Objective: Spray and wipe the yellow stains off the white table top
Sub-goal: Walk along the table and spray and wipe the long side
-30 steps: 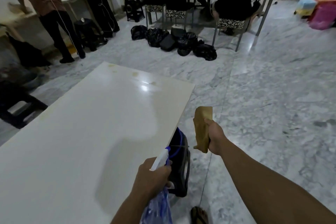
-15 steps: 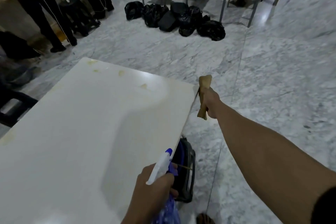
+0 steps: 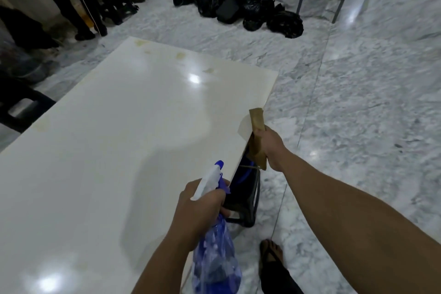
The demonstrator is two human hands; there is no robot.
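Left hand clamped on spray bottle, right hand gripping brown cloth; aim nozzle squarely at upper-centre yellow stains

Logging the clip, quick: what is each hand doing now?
Left hand: grips the spray bottle.
Right hand: grips the brown cloth at the table's edge.

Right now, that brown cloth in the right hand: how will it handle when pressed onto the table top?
Probably floppy: the brown cloth hangs folded from the right hand, with its lower end drooping. Likely light, as a loose grip holds it. On the glossy table top it may slide easily, so it probably needs firm pressure over the stains.
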